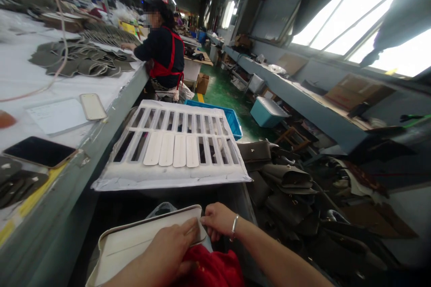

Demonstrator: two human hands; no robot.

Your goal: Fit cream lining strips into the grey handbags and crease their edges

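A cream, flat leather panel (134, 242) with a dark edge lies across my lap at the bottom of the head view. My left hand (170, 253) rests on its right part, fingers pressing near the corner. My right hand (217, 220), with a silver bracelet on the wrist, pinches the panel's far right corner. Red cloth (210, 269) shows under my left hand. Just beyond stands a white slotted tray (171, 143) holding several cream strips (173, 149) in its middle slots.
A long white worktable (50, 98) runs along the left with two phones (40, 151), a paper sheet and grey leather cut pieces (81, 60). A person in a red apron (163, 54) works further along. A pile of dark bags (289, 188) lies right; a blue crate (232, 121) sits behind the tray.
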